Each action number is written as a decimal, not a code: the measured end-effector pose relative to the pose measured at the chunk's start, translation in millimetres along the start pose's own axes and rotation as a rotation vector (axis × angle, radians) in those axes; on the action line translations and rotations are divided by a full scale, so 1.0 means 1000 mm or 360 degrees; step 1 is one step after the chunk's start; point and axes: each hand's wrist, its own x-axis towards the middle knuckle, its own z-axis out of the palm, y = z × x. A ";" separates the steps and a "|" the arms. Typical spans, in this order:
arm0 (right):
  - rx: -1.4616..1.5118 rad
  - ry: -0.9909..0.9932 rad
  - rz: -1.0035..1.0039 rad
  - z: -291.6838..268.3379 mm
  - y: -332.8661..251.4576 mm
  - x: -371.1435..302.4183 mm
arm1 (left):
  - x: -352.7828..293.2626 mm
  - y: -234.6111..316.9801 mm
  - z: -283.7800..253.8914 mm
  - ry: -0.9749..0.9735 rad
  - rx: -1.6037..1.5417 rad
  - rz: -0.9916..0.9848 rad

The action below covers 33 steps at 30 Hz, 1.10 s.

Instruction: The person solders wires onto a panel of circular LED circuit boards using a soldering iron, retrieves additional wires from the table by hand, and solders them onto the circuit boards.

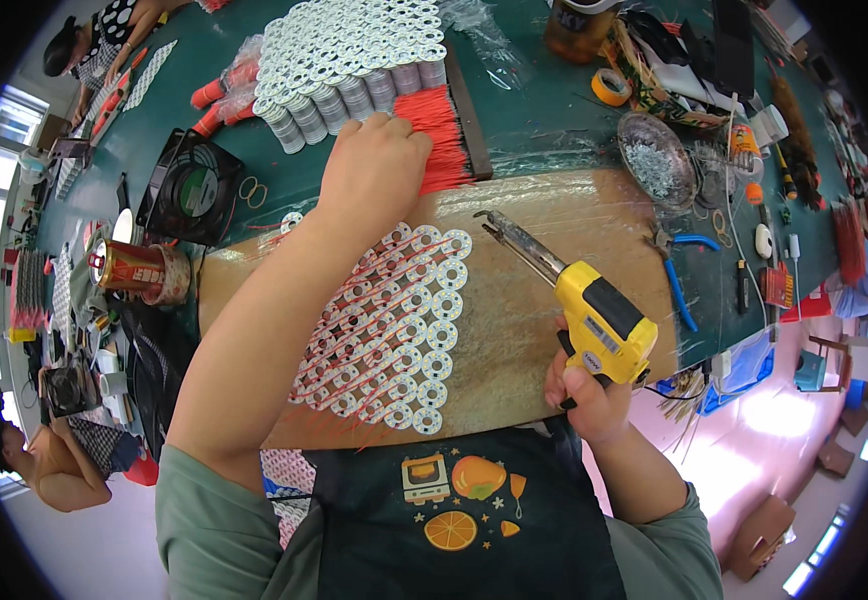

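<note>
My right hand (592, 395) grips a yellow-and-black soldering gun (606, 325) by its handle, its metal tip pointing up and left over the brown work board (544, 230). Stretched forward, my left hand (376, 165) has its fingers curled down at a bundle of short red wires (444, 135); its fingertips are hidden. Just beyond it stand stacks of round white circuit boards (349, 50). Below the left forearm, rows of white ring-shaped boards (409, 330) lie on the work board with red wires across them. The forearm covers part of these rows.
A black fan (194, 185) and a red can (129, 265) stand at left. A metal dish of pale bits (659, 160), blue-handled pliers (682, 290) and orange tape (610, 87) lie at right. A drink cup (576, 30) stands at the back. Other people sit at far left.
</note>
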 end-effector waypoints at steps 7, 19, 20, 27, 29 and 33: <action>-0.0033 -0.0007 -0.0010 -0.002 0.001 0.001 | -0.008 0.008 -0.020 0.0043 -0.0231 -0.0120; -0.0082 -0.0162 -0.0024 -0.013 0.008 -0.011 | -0.093 0.065 -0.055 -0.0015 -0.0722 -0.0094; -0.0131 -0.0196 -0.0062 -0.015 0.010 -0.012 | -0.095 0.066 -0.054 -0.0017 -0.0721 -0.0101; -0.0300 -0.0257 -0.0045 -0.021 0.013 -0.024 | -0.099 0.069 -0.046 0.0086 -0.0592 -0.0045; -0.0227 -0.0246 -0.0010 -0.017 0.005 -0.025 | -0.099 0.070 -0.047 0.0066 -0.0545 -0.0047; -0.0287 -0.0253 0.0027 -0.021 0.004 -0.028 | -0.098 0.069 -0.051 0.0264 -0.0528 -0.0012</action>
